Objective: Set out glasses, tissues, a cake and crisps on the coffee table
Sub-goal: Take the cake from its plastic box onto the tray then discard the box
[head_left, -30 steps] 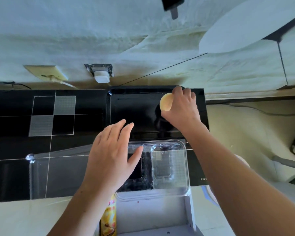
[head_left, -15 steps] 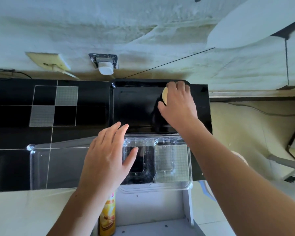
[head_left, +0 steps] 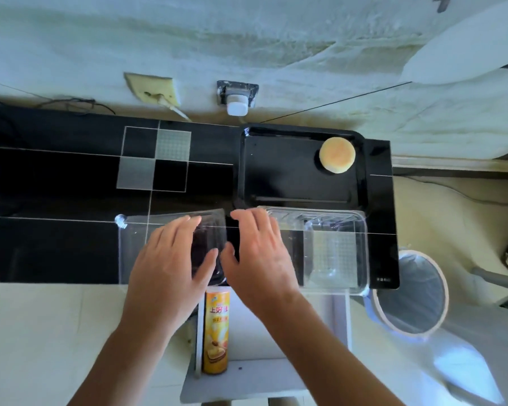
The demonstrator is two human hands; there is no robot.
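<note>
Back from the black tray (head_left: 247, 171), where the cake (head_left: 337, 155) now sits, the right hand (head_left: 257, 253) joins the left hand (head_left: 170, 259), both spread flat and empty on the clear plastic box (head_left: 335, 247); best closed evenly, lid hinged over.

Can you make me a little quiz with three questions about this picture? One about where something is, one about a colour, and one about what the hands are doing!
1. Where is the round yellow cake?
A. On the black tray's far right corner
B. Inside the clear plastic box
C. On the floor

2. What colour is the tall crisp tube?
A. Blue
B. Yellow-orange
C. Black

3. What are the left hand and right hand doing?
A. Gripping the cake
B. Lying open and flat over the clear plastic box
C. Holding the crisp tube

Answers:
1 A: the cake sits alone on the shiny black tray, nothing touching it.
2 B: the tube stands below the table edge, yellow-orange.
3 B: both palms face down, fingers spread, over the open clear plastic box.
</note>
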